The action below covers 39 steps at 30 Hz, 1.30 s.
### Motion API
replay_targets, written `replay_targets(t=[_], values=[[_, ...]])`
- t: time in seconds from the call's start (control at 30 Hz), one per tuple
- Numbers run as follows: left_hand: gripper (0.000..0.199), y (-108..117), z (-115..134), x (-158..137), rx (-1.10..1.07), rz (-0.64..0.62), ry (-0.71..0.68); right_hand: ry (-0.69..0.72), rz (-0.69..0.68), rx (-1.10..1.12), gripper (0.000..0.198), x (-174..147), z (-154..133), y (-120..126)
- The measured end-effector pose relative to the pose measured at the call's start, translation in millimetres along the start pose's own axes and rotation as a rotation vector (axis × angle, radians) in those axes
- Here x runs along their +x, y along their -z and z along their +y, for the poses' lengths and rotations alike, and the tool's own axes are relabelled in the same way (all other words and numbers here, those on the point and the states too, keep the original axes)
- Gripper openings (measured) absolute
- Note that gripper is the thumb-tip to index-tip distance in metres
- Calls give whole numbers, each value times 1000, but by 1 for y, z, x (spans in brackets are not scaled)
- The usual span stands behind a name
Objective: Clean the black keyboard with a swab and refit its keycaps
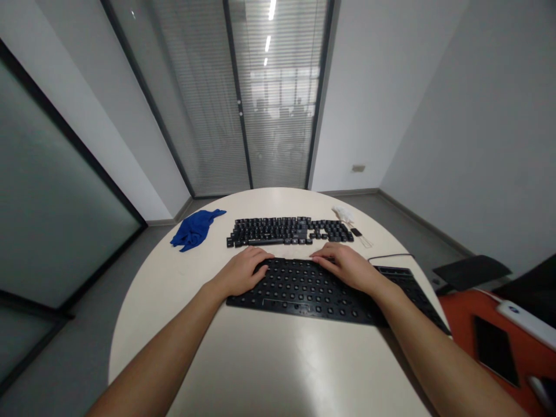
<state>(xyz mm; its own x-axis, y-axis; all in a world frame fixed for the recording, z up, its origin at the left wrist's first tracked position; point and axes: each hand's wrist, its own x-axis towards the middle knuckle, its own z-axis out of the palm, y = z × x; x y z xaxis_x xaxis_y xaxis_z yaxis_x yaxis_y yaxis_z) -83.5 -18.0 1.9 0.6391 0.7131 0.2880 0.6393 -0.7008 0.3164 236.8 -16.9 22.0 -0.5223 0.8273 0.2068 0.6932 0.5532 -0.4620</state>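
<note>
A black keyboard (295, 292) stripped of its keycaps lies on the round table, with rows of bare key posts showing. My left hand (244, 271) grips its far left edge, fingers stretched along the back and thumb on the face. At the far right of the same edge, my right hand (341, 263) holds on in a like way, partly covering the posts. Behind both hands, several loose black keycaps (271, 229) are laid out in keyboard order. My right forearm hides part of the keyboard; a black section (410, 289) continues on its other side.
A crumpled blue cloth (195, 229) lies on the table (243, 359) at back left. Back right are a white crumpled item (343, 214) and a wire tool (358, 233). A black cable (391, 255) runs near the right forearm. An orange seat (464, 324) bears a dark flat device (495, 350).
</note>
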Motion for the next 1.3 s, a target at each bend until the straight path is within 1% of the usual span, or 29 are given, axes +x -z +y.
replay_targets(t=[0.17, 0.37, 0.57, 0.8, 1.3], values=[[30, 0, -1, 0, -5, 1, -1, -10, 13, 54, 31, -2, 2, 6], [30, 0, -1, -1, -21, 7, 5, -18, -7, 106, 30, -3, 7, 9], [30, 1, 0, 0, -13, 0, 9, -42, -31, 83, 30, -3, 8, 8], [30, 0, 0, -1, -16, 2, 8, -74, -18, 29, 29, -3, 10, 5], [30, 1, 0, -1, -17, -2, 9, -78, -7, -18, 30, -3, 10, 4]])
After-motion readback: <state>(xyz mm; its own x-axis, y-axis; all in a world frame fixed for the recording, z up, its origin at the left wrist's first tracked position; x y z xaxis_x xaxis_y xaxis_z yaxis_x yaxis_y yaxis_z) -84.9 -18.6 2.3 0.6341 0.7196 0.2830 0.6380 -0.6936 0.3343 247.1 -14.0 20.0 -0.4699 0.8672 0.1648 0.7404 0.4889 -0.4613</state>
